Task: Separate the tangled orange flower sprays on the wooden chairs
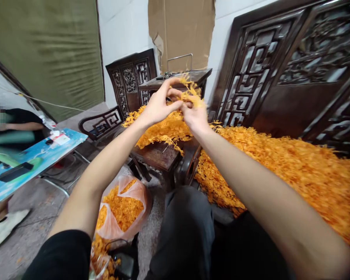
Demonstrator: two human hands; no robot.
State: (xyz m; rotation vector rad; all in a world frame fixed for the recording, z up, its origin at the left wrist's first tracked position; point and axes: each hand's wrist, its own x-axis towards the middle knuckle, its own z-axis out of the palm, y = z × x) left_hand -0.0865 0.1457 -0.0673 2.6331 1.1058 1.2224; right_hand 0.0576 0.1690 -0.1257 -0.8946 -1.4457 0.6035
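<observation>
Bare forearms [236, 165] extend to fingers [175, 105] holding feathery orange strands [195, 95].

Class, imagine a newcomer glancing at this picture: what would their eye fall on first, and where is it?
Probably the big orange heap spreading across the right side, bright against the dark carved panel behind it. Next, near the middle, the left hand and right hand come together at a blurred orange sprig. Lower left of centre, a pale plastic bag holds more orange pieces.
</observation>
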